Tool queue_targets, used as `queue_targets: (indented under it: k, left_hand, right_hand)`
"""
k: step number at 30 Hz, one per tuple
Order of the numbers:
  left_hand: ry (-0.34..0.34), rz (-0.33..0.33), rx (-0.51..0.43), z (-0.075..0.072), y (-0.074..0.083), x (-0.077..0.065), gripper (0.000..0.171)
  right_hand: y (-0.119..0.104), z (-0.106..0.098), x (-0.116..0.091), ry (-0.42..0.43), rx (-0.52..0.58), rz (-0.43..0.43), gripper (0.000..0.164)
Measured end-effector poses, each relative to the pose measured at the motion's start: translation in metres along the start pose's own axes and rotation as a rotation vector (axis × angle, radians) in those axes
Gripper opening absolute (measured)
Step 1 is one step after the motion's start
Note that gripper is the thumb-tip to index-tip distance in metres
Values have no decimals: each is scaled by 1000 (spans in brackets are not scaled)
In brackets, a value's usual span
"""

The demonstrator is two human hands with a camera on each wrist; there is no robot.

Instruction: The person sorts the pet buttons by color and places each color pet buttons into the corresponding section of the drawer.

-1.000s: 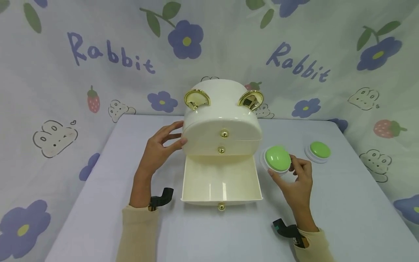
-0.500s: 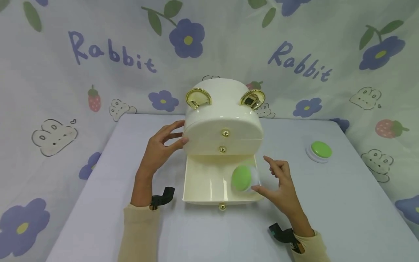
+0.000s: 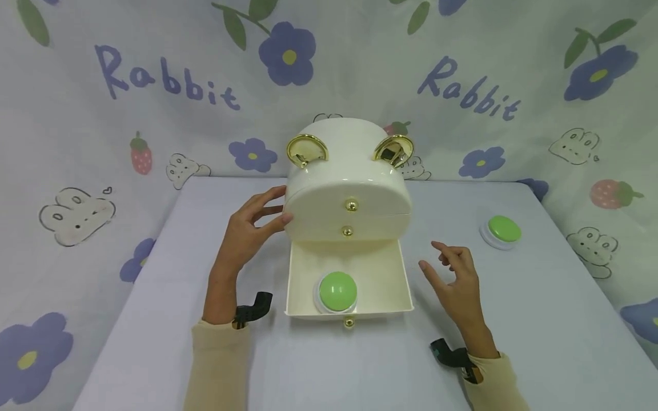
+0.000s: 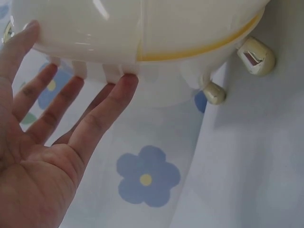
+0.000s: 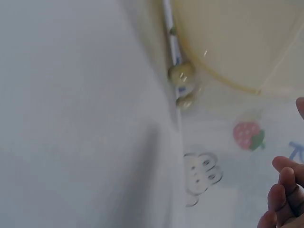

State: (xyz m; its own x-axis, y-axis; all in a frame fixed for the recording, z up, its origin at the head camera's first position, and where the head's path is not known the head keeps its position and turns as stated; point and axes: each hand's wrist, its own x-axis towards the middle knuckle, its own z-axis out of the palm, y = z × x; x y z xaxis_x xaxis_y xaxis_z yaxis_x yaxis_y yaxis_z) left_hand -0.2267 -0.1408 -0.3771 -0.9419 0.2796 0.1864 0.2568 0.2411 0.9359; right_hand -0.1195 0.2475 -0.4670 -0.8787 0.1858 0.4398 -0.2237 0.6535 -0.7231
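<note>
A white storage box [image 3: 349, 171] with gold ears stands in the head view, its bottom drawer [image 3: 382, 279] pulled out. Inside the drawer, near the front left, lies a round push light [image 3: 337, 291] with a green dome and white rim. A second green push light [image 3: 504, 229] is on the table at the right. My left hand [image 3: 244, 234] touches the box's left side, thumb toward the front; the left wrist view has its fairly straight fingers [image 4: 102, 116] against the white wall. My right hand [image 3: 457, 279] hovers right of the drawer, holding nothing, fingers spread from the thumb.
A white table [image 3: 308, 365] carries everything, backed by a printed cloth [image 3: 339, 68] with flowers and rabbits. Gold knobs [image 3: 352, 204] stick out from the box front, another [image 3: 349, 323] from the drawer's front edge.
The right hand has carried one green push light from the table into the drawer and let go, then drawn back to the right. The left hand has stayed at the box's side.
</note>
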Motion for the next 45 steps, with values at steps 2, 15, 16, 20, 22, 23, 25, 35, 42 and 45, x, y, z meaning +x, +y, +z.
queue_targets:
  k: [2, 15, 16, 20, 22, 23, 25, 35, 42, 45]
  left_hand:
    - [1, 2, -4, 0, 0, 1, 59]
    - [1, -3, -27, 0, -4, -1, 59]
    - [-1, -4, -27, 0, -5, -1, 59]
    - [-11, -12, -17, 1, -5, -1, 59]
    - [-13, -16, -14, 2, -6, -1, 59]
    - [-12, -17, -13, 2, -5, -2, 59]
    - [-6, -21, -8, 1, -5, -3, 59]
    - [4, -17, 13, 1, -2, -3, 59]
    - [0, 7, 3, 1, 0, -1, 59]
    - [0, 8, -2, 1, 1, -1, 59]
  right_hand:
    - [10, -4, 3, 38, -26, 29, 47]
    - [73, -37, 23, 247, -214, 299, 54]
    - [77, -39, 23, 247, -231, 324, 57]
    - [95, -52, 27, 251, -257, 417, 67]
    - [104, -57, 31, 260, -261, 437, 70]
    - [108, -60, 33, 260, -263, 446, 71]
    - [116, -64, 38, 255, -264, 466, 74]
    - [141, -75, 55, 194, -304, 583, 91]
    - [144, -78, 59, 182, -314, 617, 92]
    - [146, -77, 58, 211, -295, 623, 93]
